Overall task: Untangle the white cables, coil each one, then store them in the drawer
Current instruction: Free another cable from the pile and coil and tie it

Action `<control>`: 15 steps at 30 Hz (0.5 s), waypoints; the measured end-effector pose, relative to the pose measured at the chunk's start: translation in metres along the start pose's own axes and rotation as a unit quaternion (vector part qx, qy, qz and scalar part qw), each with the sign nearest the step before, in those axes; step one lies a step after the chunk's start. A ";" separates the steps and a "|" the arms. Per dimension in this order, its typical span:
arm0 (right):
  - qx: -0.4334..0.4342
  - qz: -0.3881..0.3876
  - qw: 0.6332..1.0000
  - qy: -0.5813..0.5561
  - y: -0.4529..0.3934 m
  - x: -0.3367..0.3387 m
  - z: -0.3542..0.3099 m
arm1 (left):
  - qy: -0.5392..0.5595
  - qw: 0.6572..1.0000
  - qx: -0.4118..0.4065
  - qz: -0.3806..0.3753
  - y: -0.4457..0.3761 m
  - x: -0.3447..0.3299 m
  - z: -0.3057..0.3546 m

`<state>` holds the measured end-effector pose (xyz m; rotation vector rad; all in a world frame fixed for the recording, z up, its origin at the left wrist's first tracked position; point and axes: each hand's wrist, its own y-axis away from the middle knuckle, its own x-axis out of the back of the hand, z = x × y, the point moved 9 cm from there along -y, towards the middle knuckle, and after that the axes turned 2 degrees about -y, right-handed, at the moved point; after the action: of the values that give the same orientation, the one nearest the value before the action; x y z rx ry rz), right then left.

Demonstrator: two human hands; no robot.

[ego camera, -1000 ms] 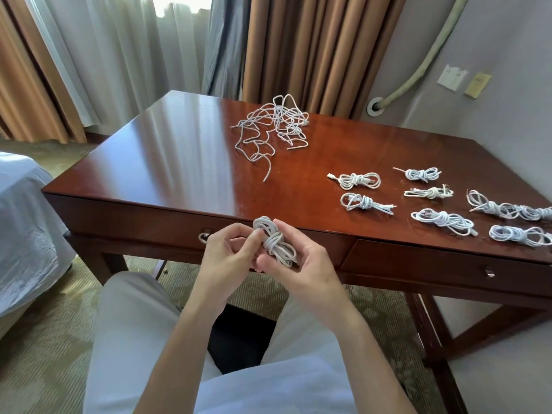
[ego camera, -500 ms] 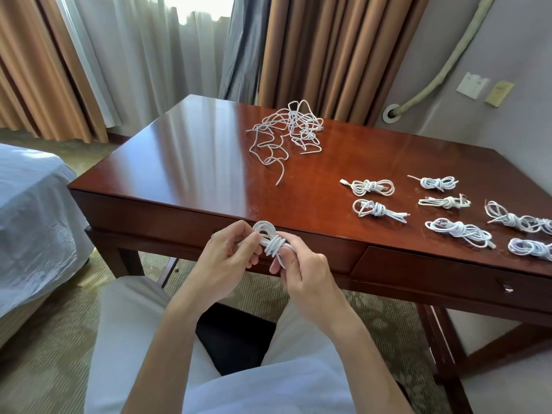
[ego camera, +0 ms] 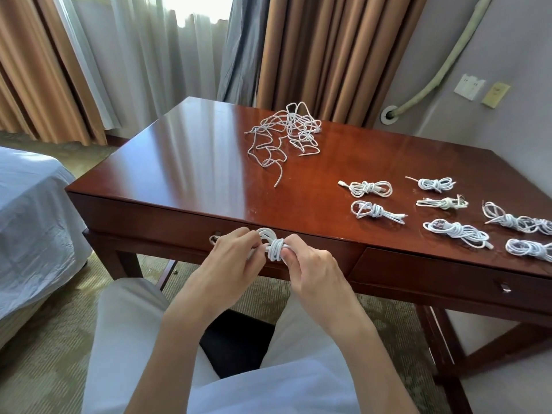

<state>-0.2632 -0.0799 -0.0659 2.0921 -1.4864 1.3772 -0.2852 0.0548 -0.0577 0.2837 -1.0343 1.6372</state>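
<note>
A coiled white cable [ego camera: 273,245] is held between both hands in front of the desk's front edge. My left hand [ego camera: 230,261] pinches its left loops and my right hand [ego camera: 310,265] grips its right side, where a wrap binds the coil. A tangle of white cables [ego camera: 286,135] lies at the far middle of the desk [ego camera: 185,162]. Several finished coils [ego camera: 370,188] lie in rows on the right part of the desk. The left drawer [ego camera: 149,218] and the right drawer [ego camera: 448,276] are both closed.
A bed with a white sheet [ego camera: 30,210] stands at the left. Curtains hang behind the desk, and a wall with a hose and sockets is at the right. My legs and a dark chair seat [ego camera: 236,342] are below the hands.
The coil in my hands has turned from tilted to lying level, and my fingers have closed tighter round its wrap. The view has shifted a little, so the desk sits further right.
</note>
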 end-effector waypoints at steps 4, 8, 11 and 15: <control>-0.054 -0.048 0.989 -0.133 0.002 0.000 0.019 | 0.079 0.995 -0.008 -0.067 0.004 0.004 0.001; -0.057 -0.065 0.977 -0.195 0.000 0.013 0.022 | 0.181 0.978 0.025 -0.095 0.002 -0.002 0.005; -0.072 -0.074 0.952 -0.290 0.001 0.022 0.022 | 0.291 0.951 0.037 -0.101 -0.001 -0.007 0.010; -0.111 -0.039 0.891 -0.439 0.000 0.031 0.029 | 0.424 0.900 0.025 -0.103 -0.005 -0.012 0.019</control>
<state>-0.2454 -0.1175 -0.0570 2.7073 -1.6769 0.1434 -0.2830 0.0326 -0.0516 -0.2763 -0.2796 1.3700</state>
